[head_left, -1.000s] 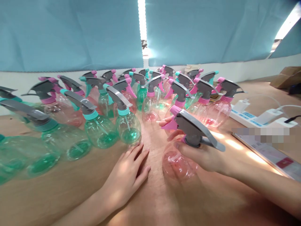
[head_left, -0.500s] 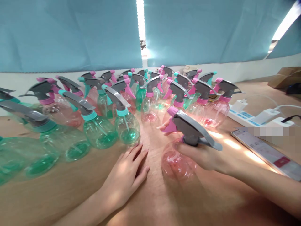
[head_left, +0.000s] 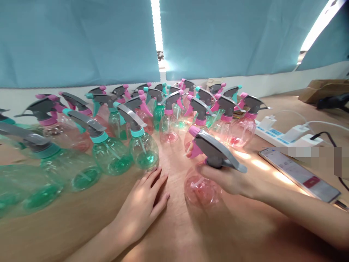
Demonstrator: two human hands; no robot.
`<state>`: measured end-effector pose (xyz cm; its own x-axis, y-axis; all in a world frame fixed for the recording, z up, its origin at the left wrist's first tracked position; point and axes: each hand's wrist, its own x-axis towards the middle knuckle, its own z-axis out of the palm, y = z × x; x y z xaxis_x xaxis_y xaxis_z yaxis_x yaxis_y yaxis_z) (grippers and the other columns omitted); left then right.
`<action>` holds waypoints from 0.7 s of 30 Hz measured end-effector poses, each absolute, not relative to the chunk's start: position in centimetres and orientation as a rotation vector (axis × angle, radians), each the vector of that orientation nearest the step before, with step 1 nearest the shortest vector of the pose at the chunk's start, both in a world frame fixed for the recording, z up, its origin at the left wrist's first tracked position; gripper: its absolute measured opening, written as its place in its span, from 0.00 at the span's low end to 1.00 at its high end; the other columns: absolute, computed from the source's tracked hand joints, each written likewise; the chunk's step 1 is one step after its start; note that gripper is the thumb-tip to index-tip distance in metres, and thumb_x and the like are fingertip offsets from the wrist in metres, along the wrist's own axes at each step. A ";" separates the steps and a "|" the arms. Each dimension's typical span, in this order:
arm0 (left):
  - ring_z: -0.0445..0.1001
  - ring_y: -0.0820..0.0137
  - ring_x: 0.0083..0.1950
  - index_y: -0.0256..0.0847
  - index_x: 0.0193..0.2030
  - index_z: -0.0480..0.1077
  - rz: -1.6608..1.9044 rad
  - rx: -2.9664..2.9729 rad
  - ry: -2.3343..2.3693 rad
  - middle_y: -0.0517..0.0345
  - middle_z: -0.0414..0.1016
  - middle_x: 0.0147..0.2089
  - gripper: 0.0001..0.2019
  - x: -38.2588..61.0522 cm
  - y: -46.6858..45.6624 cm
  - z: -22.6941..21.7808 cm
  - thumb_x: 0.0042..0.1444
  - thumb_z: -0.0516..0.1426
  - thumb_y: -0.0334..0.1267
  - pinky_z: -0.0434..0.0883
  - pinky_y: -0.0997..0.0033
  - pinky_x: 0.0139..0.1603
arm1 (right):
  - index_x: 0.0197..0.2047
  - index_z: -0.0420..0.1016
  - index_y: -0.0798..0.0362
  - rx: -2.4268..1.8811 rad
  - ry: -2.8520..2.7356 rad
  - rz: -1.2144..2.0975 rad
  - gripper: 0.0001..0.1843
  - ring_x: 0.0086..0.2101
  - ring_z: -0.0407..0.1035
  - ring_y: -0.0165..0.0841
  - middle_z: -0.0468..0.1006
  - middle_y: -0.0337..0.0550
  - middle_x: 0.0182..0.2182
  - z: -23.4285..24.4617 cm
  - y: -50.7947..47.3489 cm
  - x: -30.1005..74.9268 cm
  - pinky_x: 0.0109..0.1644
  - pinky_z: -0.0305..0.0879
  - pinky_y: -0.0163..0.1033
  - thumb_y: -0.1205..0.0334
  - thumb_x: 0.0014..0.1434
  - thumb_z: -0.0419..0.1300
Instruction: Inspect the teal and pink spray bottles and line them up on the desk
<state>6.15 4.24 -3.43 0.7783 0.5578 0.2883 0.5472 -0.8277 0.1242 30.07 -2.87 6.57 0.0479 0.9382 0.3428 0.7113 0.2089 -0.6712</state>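
From where I stand, the person's right hand point(head_left: 231, 180) has its grip wrapped round the neck of a pink bottle point(head_left: 203, 189), thumb across the near side and a fingertip showing by the pink trigger point(head_left: 195, 150). The bottle is in front of the person, right of the middle, its grey sprayer head point(head_left: 214, 145) with the nozzle aimed away and to the left, the long lever sloping back over the hand. Its base looks to be on the table point(head_left: 169, 233), though I can't tell whether it bears its weight there. The left hand point(head_left: 139, 205) lies palm down on the wood, fingers loosely spread, its grip slack and holding nothing; the fingertips come right up to the foot of a green bottle point(head_left: 144, 151), and I can't tell if they touch it. Another green bottle point(head_left: 111, 156) stands just left of that one. Behind, a crowd of pink and green sprayers reaches back toward a blue curtain point(head_left: 81, 43). Over on the right, beyond the right forearm, a phone point(head_left: 300, 174) lies face up, with a white power strip point(head_left: 278, 136) and plugged-in chargers behind it, and a brown carton point(head_left: 321, 90) farther back.
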 end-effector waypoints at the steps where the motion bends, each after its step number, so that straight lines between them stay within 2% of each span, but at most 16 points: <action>1: 0.62 0.50 0.66 0.42 0.66 0.61 0.492 2.934 0.908 0.47 0.62 0.68 0.22 6.2 4.3 -3.4 0.70 0.45 0.47 0.65 0.45 0.60 | 0.36 0.67 0.48 -1.526 -1.683 0.425 0.10 0.17 0.47 0.26 0.48 0.27 0.16 6.4 -2.9 30.2 0.20 0.50 0.34 0.68 0.48 0.55; 4: 0.63 0.50 0.65 0.42 0.65 0.63 0.491 2.929 0.907 0.46 0.63 0.67 0.22 6.3 4.3 -3.1 0.69 0.46 0.47 0.66 0.45 0.59 | 0.43 0.70 0.46 -1.393 -1.654 0.547 0.13 0.18 0.52 0.27 0.57 0.30 0.19 5.9 -2.7 30.0 0.23 0.56 0.36 0.66 0.54 0.54; 8: 0.64 0.49 0.65 0.39 0.63 0.65 0.450 2.903 0.916 0.44 0.65 0.65 0.22 6.6 4.1 -2.4 0.68 0.47 0.46 0.65 0.46 0.60 | 0.50 0.69 0.45 -1.252 -1.575 0.508 0.16 0.19 0.55 0.28 0.66 0.34 0.25 5.6 -2.4 29.3 0.24 0.60 0.38 0.62 0.57 0.57; 13: 0.64 0.48 0.64 0.37 0.62 0.66 0.425 2.912 0.925 0.42 0.65 0.65 0.22 6.8 4.0 -1.9 0.68 0.47 0.45 0.65 0.45 0.60 | 0.51 0.66 0.48 -1.199 -1.480 0.474 0.20 0.18 0.51 0.23 0.65 0.33 0.28 5.6 -2.6 28.9 0.20 0.56 0.34 0.61 0.54 0.63; 17: 0.64 0.50 0.64 0.38 0.61 0.67 0.426 2.899 0.926 0.43 0.66 0.65 0.21 6.9 4.0 -1.9 0.68 0.48 0.44 0.64 0.47 0.61 | 0.55 0.66 0.46 -1.265 -1.529 0.433 0.26 0.23 0.62 0.27 0.66 0.32 0.28 5.8 -3.0 29.5 0.28 0.64 0.36 0.57 0.53 0.66; 19: 0.64 0.51 0.64 0.37 0.61 0.68 0.433 2.896 0.917 0.42 0.66 0.64 0.21 7.0 4.1 -1.8 0.67 0.48 0.44 0.63 0.47 0.62 | 0.57 0.65 0.45 -1.409 -1.599 0.383 0.32 0.27 0.67 0.31 0.69 0.33 0.28 5.9 -3.2 30.2 0.32 0.66 0.39 0.52 0.51 0.68; 21: 0.64 0.50 0.64 0.37 0.60 0.68 0.438 2.899 0.917 0.42 0.66 0.64 0.20 7.0 4.1 -1.7 0.67 0.48 0.43 0.64 0.47 0.61 | 0.59 0.64 0.44 -1.486 -1.639 0.386 0.33 0.31 0.70 0.34 0.73 0.36 0.32 5.8 -3.4 31.1 0.36 0.68 0.41 0.50 0.52 0.67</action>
